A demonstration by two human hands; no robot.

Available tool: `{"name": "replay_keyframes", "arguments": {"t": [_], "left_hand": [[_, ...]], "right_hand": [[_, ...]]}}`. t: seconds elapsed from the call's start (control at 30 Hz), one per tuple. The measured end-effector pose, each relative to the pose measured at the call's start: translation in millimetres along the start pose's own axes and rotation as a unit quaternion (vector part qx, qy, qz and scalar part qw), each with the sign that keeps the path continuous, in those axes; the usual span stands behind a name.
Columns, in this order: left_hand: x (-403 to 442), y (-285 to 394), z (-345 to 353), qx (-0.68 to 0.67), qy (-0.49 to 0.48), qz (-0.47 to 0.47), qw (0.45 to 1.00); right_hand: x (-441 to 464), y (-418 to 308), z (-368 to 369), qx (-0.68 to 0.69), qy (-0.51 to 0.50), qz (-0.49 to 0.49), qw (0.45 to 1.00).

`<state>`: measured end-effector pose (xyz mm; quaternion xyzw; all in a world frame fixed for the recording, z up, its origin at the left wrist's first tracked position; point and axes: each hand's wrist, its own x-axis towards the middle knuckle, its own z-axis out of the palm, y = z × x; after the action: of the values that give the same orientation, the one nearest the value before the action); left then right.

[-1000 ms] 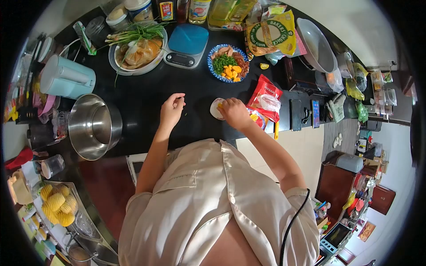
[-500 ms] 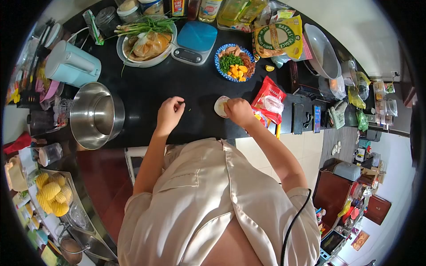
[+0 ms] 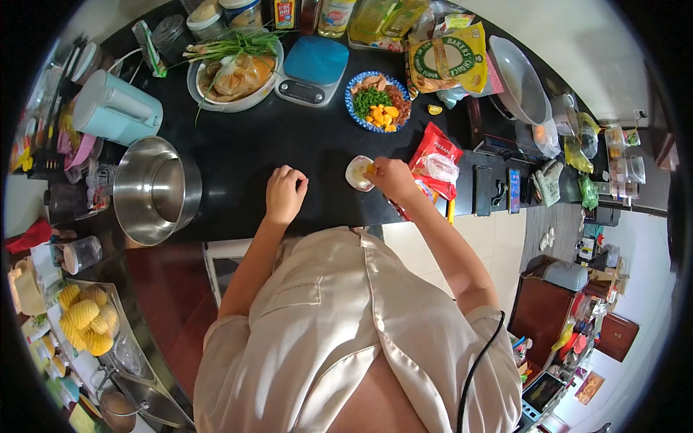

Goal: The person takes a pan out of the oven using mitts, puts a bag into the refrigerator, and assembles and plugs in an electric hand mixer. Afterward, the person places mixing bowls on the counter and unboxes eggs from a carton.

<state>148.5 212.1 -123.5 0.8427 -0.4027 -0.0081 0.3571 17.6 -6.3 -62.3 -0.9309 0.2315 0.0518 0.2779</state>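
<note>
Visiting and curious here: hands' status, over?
Right hand at small white dish. Left hand loosely curled, nothing visible held. Red packet nearby, clear of dish.

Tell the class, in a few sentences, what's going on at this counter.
A person's right hand is at a small white dish, seemingly pinching a yellow piece too small to identify. The left hand is loosely curled nearby, with nothing visible in it. Beyond them sits a blue-rimmed plate of food; a red packet lies beside the right hand.
</note>
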Motion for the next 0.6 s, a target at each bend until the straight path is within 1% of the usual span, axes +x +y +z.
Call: {"name": "replay_keyframes", "arguments": {"t": [0.07,0.13,0.17,0.2,0.23,0.27,0.33,0.37,0.43,0.5,0.57,0.6], "left_hand": [[13,4,4,-0.063,0.006,-0.019,0.998],[52,27,4,-0.099,0.005,0.003,0.995],[74,38,11,-0.122,0.023,0.025,0.992],[97,50,15,-0.128,0.027,0.041,0.991],[118,53,29,-0.124,0.027,0.062,0.99],[136,53,45,-0.11,0.034,0.077,0.99],[164,52,69,-0.05,0.015,0.088,0.995],[175,50,79,-0.024,0.006,0.093,0.995],[185,53,83,-0.027,-0.008,0.085,0.996],[192,54,86,-0.028,-0.021,0.074,0.997],[193,53,88,-0.037,0.002,0.095,0.995],[193,54,87,-0.037,0.003,0.093,0.995]], "right_hand": [[-2,-1,-1,0.018,0.001,-0.004,1.0],[-5,-6,0,0.018,-0.009,-0.003,1.0],[-6,-6,2,0.019,-0.008,0.0,1.0],[-6,-5,3,-0.012,0.027,-0.05,0.998],[-6,-4,5,-0.044,0.063,-0.1,0.992],[-5,-3,6,-0.045,0.066,-0.098,0.992],[-3,-3,10,-0.126,0.094,-0.15,0.976],[-1,-4,10,-0.127,0.096,-0.148,0.976],[2,-5,10,-0.153,0.093,-0.189,0.965],[5,-5,10,-0.156,0.087,-0.197,0.964],[6,-5,12,-0.158,0.079,-0.207,0.962],[6,-5,13,-0.173,0.067,-0.195,0.963]]}}
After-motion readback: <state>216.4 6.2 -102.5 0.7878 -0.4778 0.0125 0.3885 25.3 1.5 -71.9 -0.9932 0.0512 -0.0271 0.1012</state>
